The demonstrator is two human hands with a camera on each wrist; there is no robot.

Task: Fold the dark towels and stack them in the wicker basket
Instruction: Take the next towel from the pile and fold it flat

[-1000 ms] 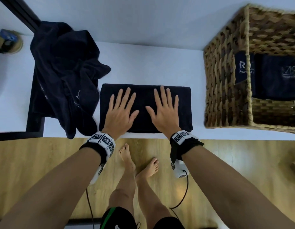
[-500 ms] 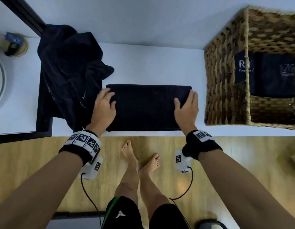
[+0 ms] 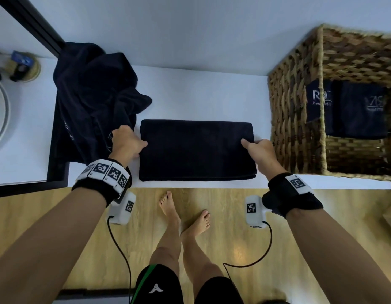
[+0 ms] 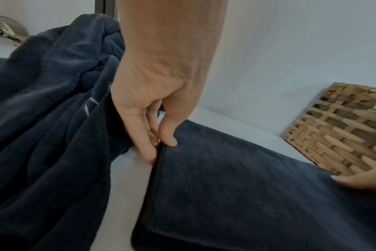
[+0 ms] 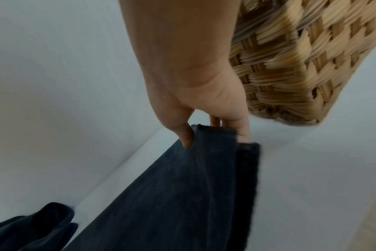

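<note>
I'm pinching the folded towel (image 3: 196,150) at mid-frame by both short ends, left hand (image 3: 126,142) and right hand (image 3: 259,150), readying it for the wicker basket (image 3: 297,119) at right.

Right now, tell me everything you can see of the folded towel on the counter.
The folded towel is dark navy terry, a flat layered rectangle on the white counter between the towel pile and basket. The left hand pinches its left edge, the right hand its right edge, thumbs on top.
</note>
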